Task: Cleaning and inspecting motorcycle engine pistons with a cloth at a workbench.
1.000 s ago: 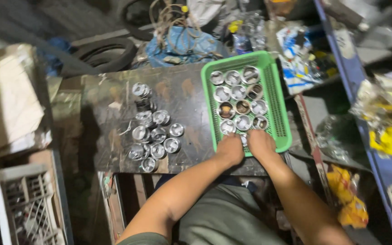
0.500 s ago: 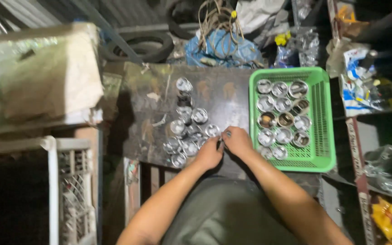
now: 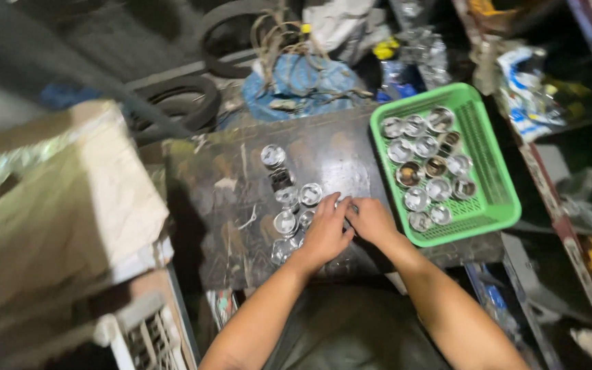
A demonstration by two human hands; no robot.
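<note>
Small shiny metal cups (image 3: 287, 220) stand in a cluster on a dark, worn table (image 3: 227, 233). My left hand (image 3: 327, 233) lies over the cluster's right side and hides some cups beneath it. Touching it from the right, my right hand (image 3: 373, 220) has its fingers curled at a small shiny piece (image 3: 349, 205) between the two hands. Whether either hand grips a cup is hidden. A green plastic basket (image 3: 495, 185) at the table's right end holds several more metal cups (image 3: 426, 168).
A big cardboard box (image 3: 56, 199) stands left of the table, with a white plastic crate (image 3: 138, 336) below it. Black tyres (image 3: 179, 103) and a blue bag (image 3: 303, 82) with cords lie behind. Cluttered shelves (image 3: 549, 205) run along the right.
Both hands have moved left from the front edge of the green basket to the cup cluster on the table. The camera has also shifted, so the view now sits further right.
</note>
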